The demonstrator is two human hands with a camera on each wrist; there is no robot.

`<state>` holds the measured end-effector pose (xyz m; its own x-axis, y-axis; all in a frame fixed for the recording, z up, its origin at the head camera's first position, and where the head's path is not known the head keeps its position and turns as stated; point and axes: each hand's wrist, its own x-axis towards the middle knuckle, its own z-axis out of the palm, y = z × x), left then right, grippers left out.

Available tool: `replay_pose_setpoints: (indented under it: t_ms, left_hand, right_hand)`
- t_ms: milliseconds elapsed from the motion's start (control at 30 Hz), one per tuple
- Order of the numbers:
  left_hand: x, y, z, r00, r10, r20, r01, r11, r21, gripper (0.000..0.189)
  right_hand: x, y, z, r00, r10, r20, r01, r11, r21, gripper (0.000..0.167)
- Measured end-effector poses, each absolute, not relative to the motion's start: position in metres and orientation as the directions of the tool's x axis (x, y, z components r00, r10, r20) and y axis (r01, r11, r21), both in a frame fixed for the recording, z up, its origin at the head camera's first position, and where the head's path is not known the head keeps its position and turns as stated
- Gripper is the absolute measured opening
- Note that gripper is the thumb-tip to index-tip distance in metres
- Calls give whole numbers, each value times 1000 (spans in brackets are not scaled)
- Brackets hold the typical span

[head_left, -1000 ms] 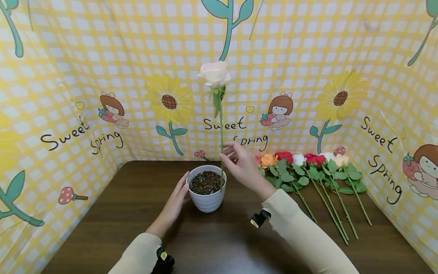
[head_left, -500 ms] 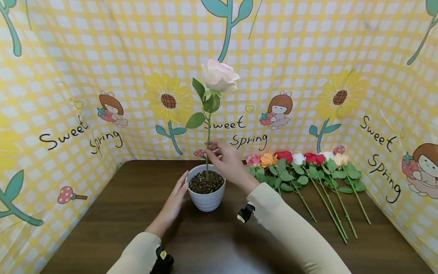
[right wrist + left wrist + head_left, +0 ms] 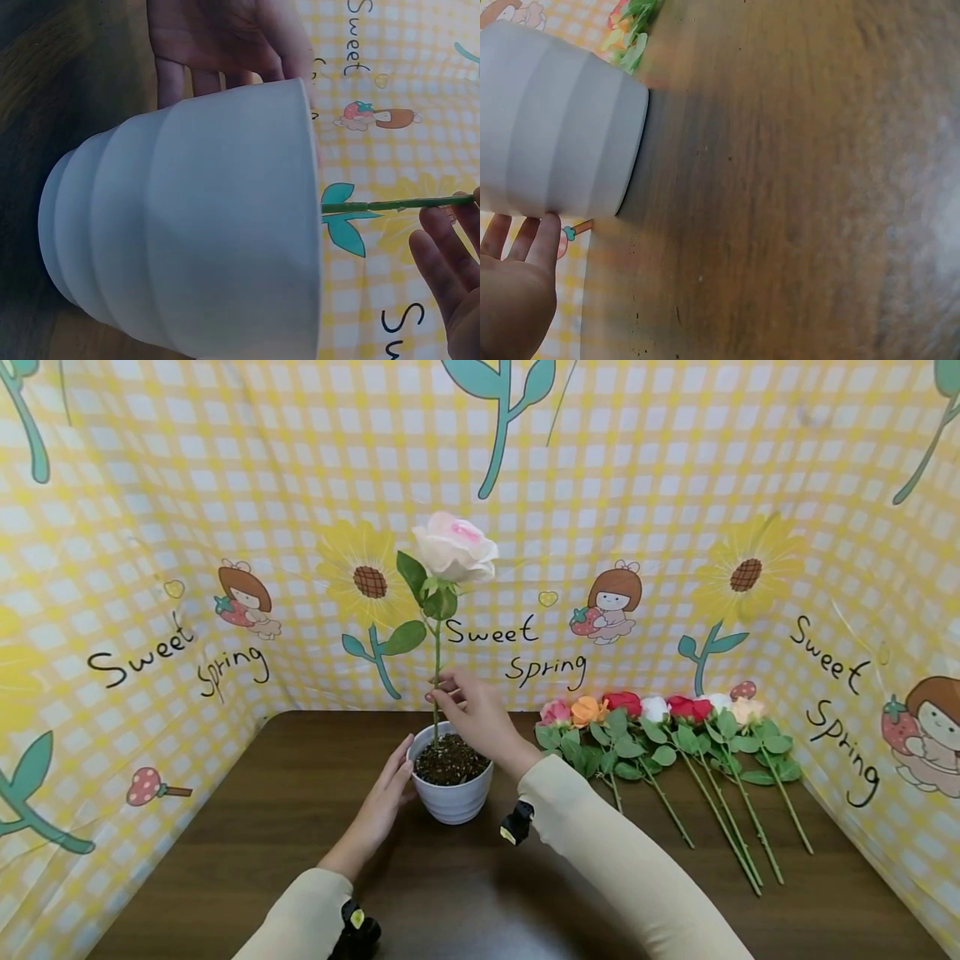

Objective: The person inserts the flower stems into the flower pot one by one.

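A pale pink rose (image 3: 455, 547) with green leaves stands upright over the back left part of a white ribbed flowerpot (image 3: 453, 802). Dark soil (image 3: 457, 764) fills the pot nearly to its rim. My right hand (image 3: 478, 718) pinches the rose's stem (image 3: 390, 204) between thumb and fingers, above the pot. In the right wrist view the stem's lower end is hidden behind the rim. My left hand (image 3: 381, 802) rests along the pot's left side; its straight fingertips (image 3: 547, 229) touch the wall in the left wrist view.
Several roses in pink, orange (image 3: 588, 711), red (image 3: 622, 702), white and peach (image 3: 747, 710) lie in a row at the right of the dark wooden table (image 3: 225, 827). A yellow checked cloth (image 3: 405, 443) with printed sunflowers hangs around the back and sides.
My right hand has carried the rose left, from the pot's right rim across the soil to its back left part, and the bloom has turned. The left hand and pot stay in place.
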<state>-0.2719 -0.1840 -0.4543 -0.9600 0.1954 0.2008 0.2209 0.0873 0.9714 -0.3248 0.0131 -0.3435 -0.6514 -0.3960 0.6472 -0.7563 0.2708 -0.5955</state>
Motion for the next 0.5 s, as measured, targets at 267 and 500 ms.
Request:
replay_pose_setpoints:
  t_ms: [267, 500]
  left_hand:
    - [-272, -184, -455, -961, 192, 197, 216, 82, 973, 54]
    - [-272, -184, -456, -962, 189, 199, 217, 84, 972, 54]
  right_hand:
    - [-332, 6, -348, -649, -393, 651, -760, 303, -575, 17]
    - [-336, 1, -354, -681, -402, 612, -732, 344, -588, 20]
